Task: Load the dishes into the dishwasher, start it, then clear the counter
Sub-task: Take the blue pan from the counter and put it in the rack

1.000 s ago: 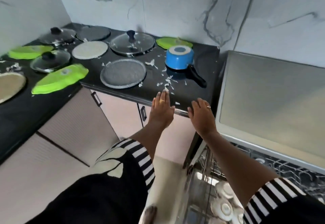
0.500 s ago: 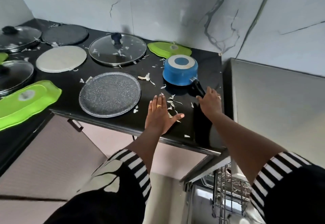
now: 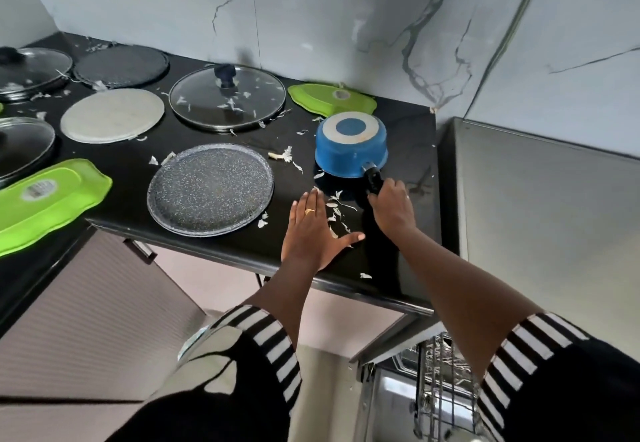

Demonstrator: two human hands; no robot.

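Thing: saucepan (image 3: 349, 150), blue, upside down, far right on the desk (image 3: 408, 136).
Axis: black handle (image 3: 373, 180) points near-right, toward the person.
Right grip (image 3: 393, 207): curled round the handle's end; the nearer one.
Left grip (image 3: 311, 230): flat on the desk, fingers straight, holding nothing.
Likely lift: toward the rack (image 3: 440, 372), near right, below.

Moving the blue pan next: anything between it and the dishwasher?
Nothing visible does. The right hand grips the blue pan by its handle; the dishwasher rack sits below the counter edge at right. The left hand and loose scraps lie left of that path.
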